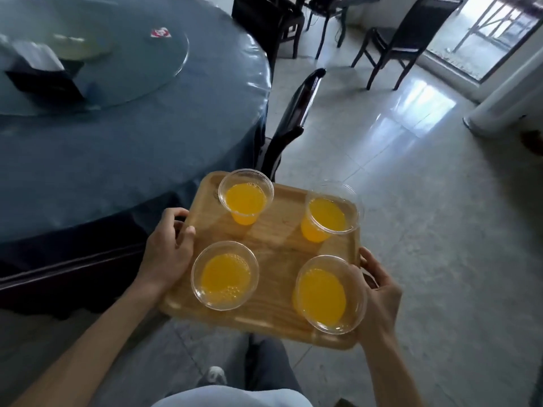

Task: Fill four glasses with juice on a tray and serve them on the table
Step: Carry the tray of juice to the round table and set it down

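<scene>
I carry a wooden tray (276,245) in the air, just right of the round table's (132,148) edge. My left hand (169,248) grips the tray's left rim and my right hand (379,292) grips its right rim. Several clear plastic glasses of orange juice stand upright on it: far left (246,198), far right (330,214), near left (224,276), near right (327,295).
The table has a blue cloth, a glass turntable (164,69), a dark napkin box (44,74) and a plate. A dark chair (293,113) is tucked at the table just beyond the tray. More chairs (405,39) stand farther back on the tiled floor.
</scene>
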